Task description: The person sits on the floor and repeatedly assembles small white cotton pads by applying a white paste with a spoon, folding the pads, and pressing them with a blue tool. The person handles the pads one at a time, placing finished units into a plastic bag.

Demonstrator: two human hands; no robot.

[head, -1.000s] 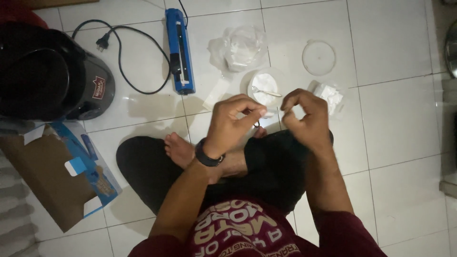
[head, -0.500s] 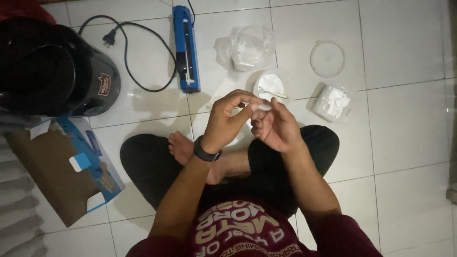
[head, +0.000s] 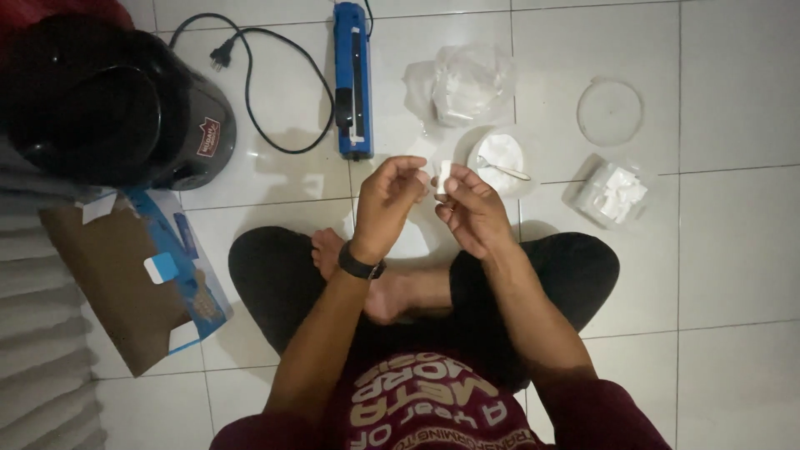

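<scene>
— Head view: what changed?
— Since a second ago, my left hand (head: 387, 196) and right hand (head: 471, 208) are pinching a small white packet (head: 444, 177) upright together, above the bowl of white powder (head: 498, 155).

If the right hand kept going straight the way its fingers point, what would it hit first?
Probably the small white packet the right hand already pinches with the left hand. Beyond that, likely the clear tub of white powder with its spoon, though depth is unclear.

left hand (head: 387, 198): raised, fingers pinched | right hand (head: 471, 208): raised, fingers curled
</scene>
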